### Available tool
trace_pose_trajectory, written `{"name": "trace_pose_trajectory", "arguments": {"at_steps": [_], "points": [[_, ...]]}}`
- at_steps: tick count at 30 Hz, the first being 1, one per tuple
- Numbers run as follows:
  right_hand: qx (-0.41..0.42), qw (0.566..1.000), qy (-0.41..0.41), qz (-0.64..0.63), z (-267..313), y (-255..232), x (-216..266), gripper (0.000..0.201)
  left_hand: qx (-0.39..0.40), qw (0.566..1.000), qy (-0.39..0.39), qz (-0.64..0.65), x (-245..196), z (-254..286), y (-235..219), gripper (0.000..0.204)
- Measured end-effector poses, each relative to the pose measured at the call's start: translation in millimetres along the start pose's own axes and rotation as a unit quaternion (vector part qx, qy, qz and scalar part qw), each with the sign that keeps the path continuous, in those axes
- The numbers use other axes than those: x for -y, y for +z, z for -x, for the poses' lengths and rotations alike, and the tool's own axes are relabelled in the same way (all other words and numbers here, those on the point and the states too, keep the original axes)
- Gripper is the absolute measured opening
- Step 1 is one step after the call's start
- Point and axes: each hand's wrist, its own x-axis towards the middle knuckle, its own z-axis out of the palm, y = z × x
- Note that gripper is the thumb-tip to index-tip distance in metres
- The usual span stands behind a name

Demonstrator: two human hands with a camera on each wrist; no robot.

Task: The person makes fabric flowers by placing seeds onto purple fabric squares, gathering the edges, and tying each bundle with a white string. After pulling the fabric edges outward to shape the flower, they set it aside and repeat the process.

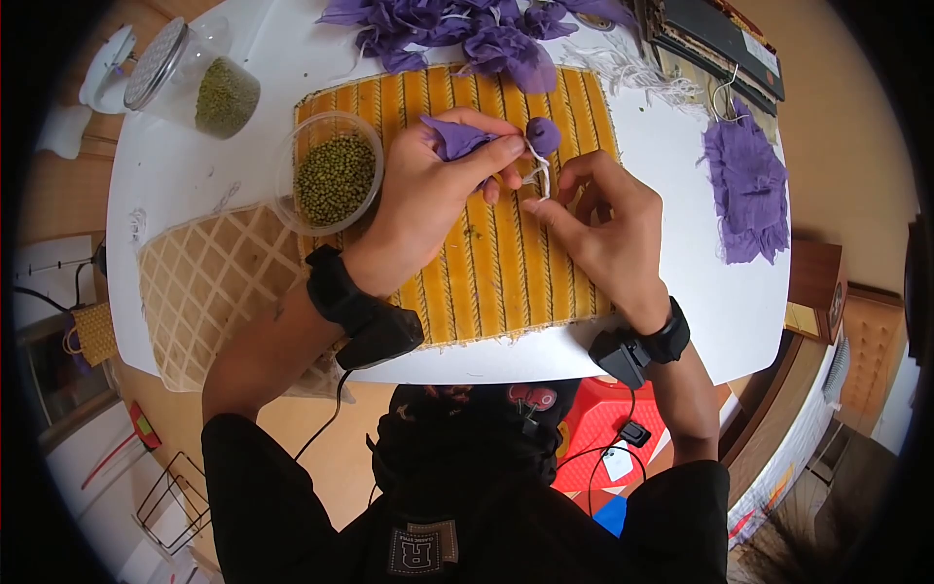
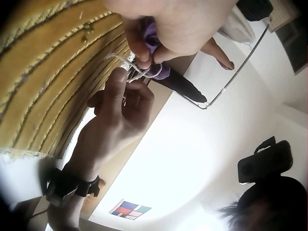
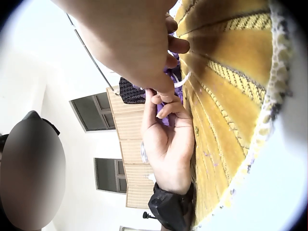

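Over the striped mat, my left hand (image 1: 428,190) pinches a bunched purple cloth (image 1: 455,139) between thumb and fingers. One end of the cloth forms a round bulge (image 1: 543,136) beyond the fingertips. A white string (image 1: 542,178) runs around the cloth just below that bulge, and its loose part hangs toward my right hand (image 1: 618,224). The right thumb and index finger pinch the string. In the left wrist view the string (image 2: 139,73) makes a loop between the two hands. Loose purple folds (image 3: 169,118) show in the left palm in the right wrist view.
A yellow striped mat (image 1: 486,282) lies on the white table (image 1: 671,156). Left of the hands stand a tub (image 1: 280,185) of green beans and a tipped clear jar (image 1: 180,92). Purple cloths (image 1: 428,24), white strings (image 1: 632,73) and a purple piece (image 1: 744,185) lie farther off.
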Motion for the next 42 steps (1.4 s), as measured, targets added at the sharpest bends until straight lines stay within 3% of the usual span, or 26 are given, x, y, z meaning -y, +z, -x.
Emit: {"name": "trace_pose_trajectory", "arguments": {"at_steps": [9,15,17,21,26,33,42], "points": [[-0.066,0.995,-0.07,-0.02,0,1,-3,0.008,0.011,1.0,0.007,-0.014,0,0,0,0.014],[-0.072,0.996,-0.03,-0.043,-1,0,-1,0.009,0.023,0.999,0.001,-0.033,-2,1,1,0.014],[-0.068,0.994,0.033,-0.084,0,1,0,0.009,0.026,0.999,0.002,-0.036,-2,2,1,0.014],[-0.078,0.99,0.048,-0.105,0,4,-3,0.009,0.03,0.999,0.0,-0.045,-2,3,2,0.014],[-0.132,0.984,-0.005,-0.118,3,14,-6,0.01,0.023,0.999,-0.007,-0.048,-2,4,3,0.015],[-0.101,0.991,-0.015,-0.082,3,14,-3,0.017,0.001,0.999,-0.002,-0.034,0,3,3,0.015],[-0.15,0.987,-0.062,-0.022,1,14,-6,0.016,0.026,0.997,0.006,-0.077,-1,5,5,0.014]]}}
